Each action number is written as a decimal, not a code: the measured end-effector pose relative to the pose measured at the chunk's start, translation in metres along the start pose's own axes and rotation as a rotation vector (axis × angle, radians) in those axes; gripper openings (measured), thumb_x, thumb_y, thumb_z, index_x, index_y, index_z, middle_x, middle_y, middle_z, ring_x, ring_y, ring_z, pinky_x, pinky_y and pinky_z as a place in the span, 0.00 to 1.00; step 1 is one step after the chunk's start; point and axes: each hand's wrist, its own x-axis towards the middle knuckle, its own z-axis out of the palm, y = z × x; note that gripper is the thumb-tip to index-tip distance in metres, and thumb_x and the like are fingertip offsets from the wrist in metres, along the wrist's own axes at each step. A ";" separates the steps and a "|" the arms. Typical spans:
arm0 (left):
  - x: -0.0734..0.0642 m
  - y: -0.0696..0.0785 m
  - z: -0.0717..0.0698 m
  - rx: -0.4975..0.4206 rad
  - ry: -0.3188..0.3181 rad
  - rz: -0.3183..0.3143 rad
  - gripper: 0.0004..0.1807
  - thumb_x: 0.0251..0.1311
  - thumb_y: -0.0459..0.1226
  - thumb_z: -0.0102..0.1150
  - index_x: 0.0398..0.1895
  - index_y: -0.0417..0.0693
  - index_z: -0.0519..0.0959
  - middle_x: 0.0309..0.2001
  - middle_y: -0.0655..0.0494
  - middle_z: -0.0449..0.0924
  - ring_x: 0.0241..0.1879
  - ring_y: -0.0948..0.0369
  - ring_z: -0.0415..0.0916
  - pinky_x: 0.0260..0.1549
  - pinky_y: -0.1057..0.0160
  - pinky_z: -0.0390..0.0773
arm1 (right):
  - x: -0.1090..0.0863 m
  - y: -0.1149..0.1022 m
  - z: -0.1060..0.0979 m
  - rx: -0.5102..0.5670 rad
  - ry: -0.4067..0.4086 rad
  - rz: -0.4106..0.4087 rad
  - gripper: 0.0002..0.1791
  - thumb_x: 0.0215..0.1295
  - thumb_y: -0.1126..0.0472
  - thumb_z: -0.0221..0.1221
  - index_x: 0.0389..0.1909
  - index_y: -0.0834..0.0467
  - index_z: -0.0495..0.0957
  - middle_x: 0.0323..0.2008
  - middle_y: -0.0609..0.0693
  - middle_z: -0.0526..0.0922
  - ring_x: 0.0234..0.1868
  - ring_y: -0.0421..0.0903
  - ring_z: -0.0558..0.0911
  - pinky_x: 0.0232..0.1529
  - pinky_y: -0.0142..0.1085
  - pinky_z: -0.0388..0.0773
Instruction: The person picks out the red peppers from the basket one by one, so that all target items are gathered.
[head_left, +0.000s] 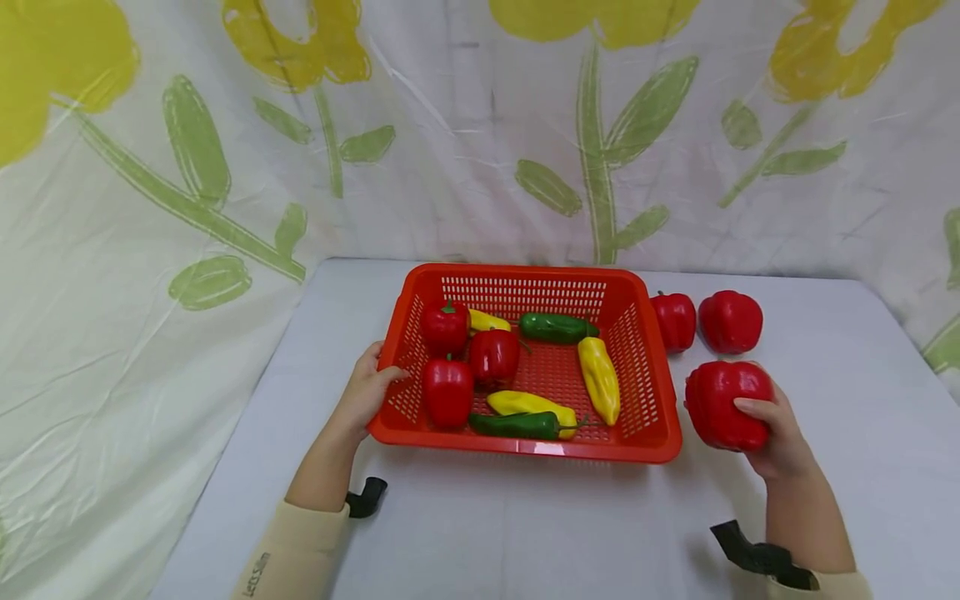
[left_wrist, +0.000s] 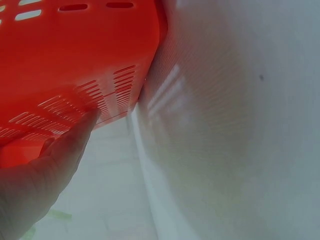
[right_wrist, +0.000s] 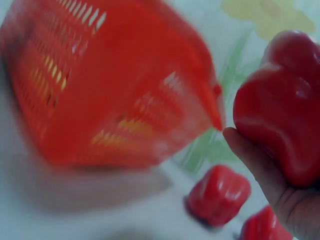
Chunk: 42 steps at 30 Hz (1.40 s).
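Note:
My left hand (head_left: 366, 390) grips the left end of a red plastic basket (head_left: 525, 447), its thumb over the rim. In the left wrist view, a finger (left_wrist: 65, 150) lies along the slotted outer wall. Inside the basket are red bell peppers (head_left: 448, 392), yellow peppers (head_left: 600, 379) and green peppers (head_left: 558, 327). Just right of the basket, my right hand (head_left: 776, 429) holds another red bell pepper (head_left: 723, 404), thumb across its side. The right wrist view shows this pepper's lobes, partly cut off by the frame.
Two more red bell peppers (head_left: 730, 322) lie on the white table (head_left: 570, 533) beyond my right hand, one close against the basket's right side. Behind the table hangs a white sheet (head_left: 450, 167) with yellow flowers. A black strap hangs at each wrist.

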 end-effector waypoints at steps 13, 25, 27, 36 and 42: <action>0.000 -0.002 -0.001 -0.003 0.000 -0.006 0.26 0.61 0.29 0.40 0.64 0.39 0.55 0.61 0.40 0.64 0.55 0.48 0.69 0.52 0.51 0.75 | 0.014 0.024 -0.018 -0.158 0.097 0.154 0.24 0.61 0.69 0.46 0.56 0.45 0.60 0.50 0.36 0.71 0.50 0.33 0.72 0.40 0.29 0.80; 0.000 -0.001 0.000 -0.010 0.006 -0.009 0.25 0.61 0.28 0.40 0.63 0.39 0.56 0.60 0.40 0.65 0.54 0.49 0.70 0.51 0.52 0.76 | 0.019 0.040 -0.026 -0.277 0.119 0.186 0.21 0.63 0.69 0.50 0.55 0.49 0.65 0.47 0.35 0.73 0.49 0.33 0.70 0.40 0.26 0.79; 0.000 0.000 0.000 -0.008 0.007 -0.013 0.25 0.62 0.29 0.40 0.63 0.39 0.56 0.60 0.41 0.65 0.53 0.50 0.70 0.50 0.53 0.77 | 0.019 0.042 -0.025 -0.312 0.122 0.187 0.20 0.62 0.68 0.51 0.54 0.50 0.65 0.46 0.35 0.73 0.49 0.33 0.70 0.39 0.26 0.79; 0.000 0.001 0.000 -0.015 0.006 -0.018 0.25 0.62 0.29 0.41 0.63 0.39 0.56 0.60 0.40 0.65 0.54 0.50 0.70 0.51 0.53 0.76 | 0.020 0.045 -0.024 -0.351 0.126 0.186 0.21 0.61 0.68 0.51 0.53 0.49 0.66 0.47 0.34 0.73 0.49 0.33 0.69 0.39 0.25 0.78; 0.000 0.001 0.000 -0.016 0.006 -0.018 0.26 0.62 0.29 0.41 0.64 0.39 0.55 0.61 0.40 0.64 0.55 0.49 0.69 0.52 0.51 0.75 | 0.021 0.047 -0.025 -0.350 0.106 0.141 0.21 0.61 0.70 0.50 0.52 0.47 0.67 0.47 0.35 0.73 0.49 0.34 0.70 0.40 0.25 0.78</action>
